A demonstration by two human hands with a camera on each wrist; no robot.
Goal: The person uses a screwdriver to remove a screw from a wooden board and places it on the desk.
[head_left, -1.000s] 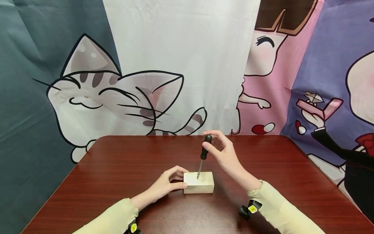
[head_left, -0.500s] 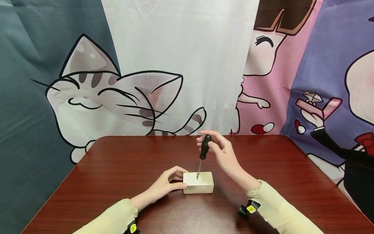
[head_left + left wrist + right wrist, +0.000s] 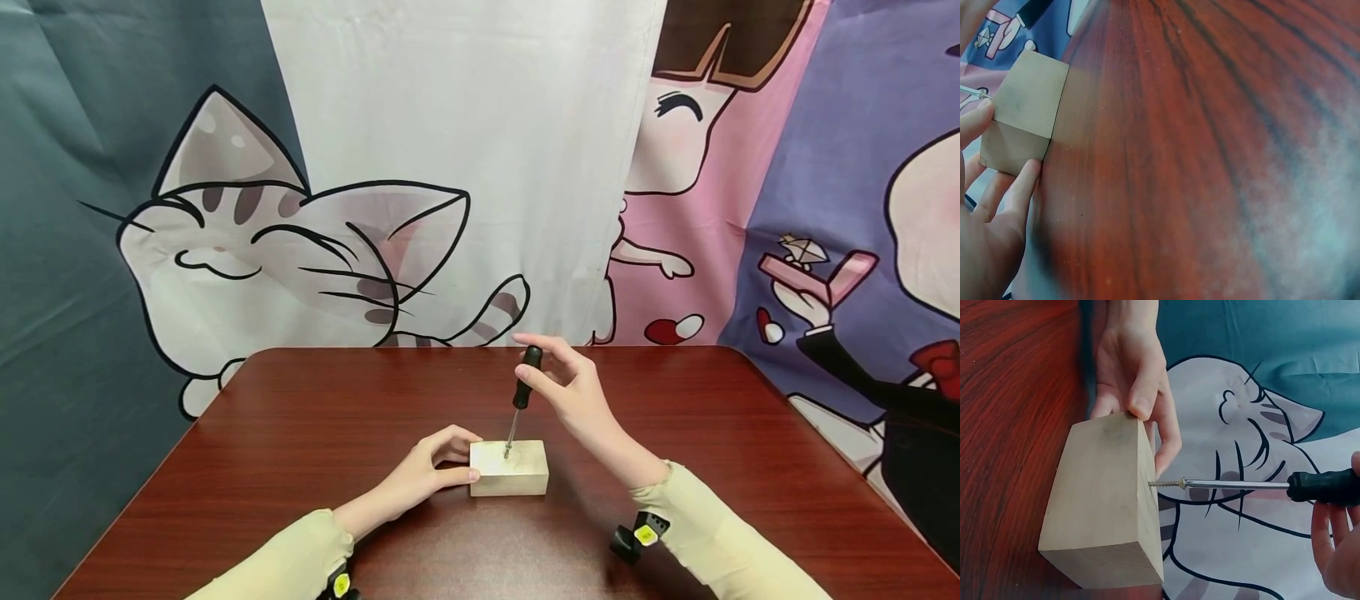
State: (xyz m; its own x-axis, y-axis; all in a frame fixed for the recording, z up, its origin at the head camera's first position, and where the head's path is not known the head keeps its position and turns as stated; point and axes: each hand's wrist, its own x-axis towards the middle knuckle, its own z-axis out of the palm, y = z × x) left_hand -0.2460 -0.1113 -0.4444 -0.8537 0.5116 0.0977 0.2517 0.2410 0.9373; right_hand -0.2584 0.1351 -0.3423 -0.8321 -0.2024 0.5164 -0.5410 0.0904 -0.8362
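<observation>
A pale wooden block (image 3: 517,483) lies on the table, with my left hand (image 3: 423,468) holding its left end between thumb and fingers. From the block's top face stands a screw (image 3: 1166,484), partly sunk in, its threads showing in the right wrist view. The tip of a screwdriver (image 3: 1235,485) meets the screw head. Its black handle leans slightly right in the head view, and my right hand (image 3: 581,402) pinches it with thumb and fingers. In the left wrist view, the fingers (image 3: 1022,187) touch the block's end face.
The reddish-brown table (image 3: 337,400) extends around the block on every side. Behind it hangs a cartoon-printed cloth (image 3: 465,125) with a cat drawing. A black wrist device (image 3: 641,537) sits on the right sleeve.
My right hand's fingers and thumb have shifted round the screwdriver handle, loosening half a second ago and now pinching it again. My left hand and the block have stayed in place.
</observation>
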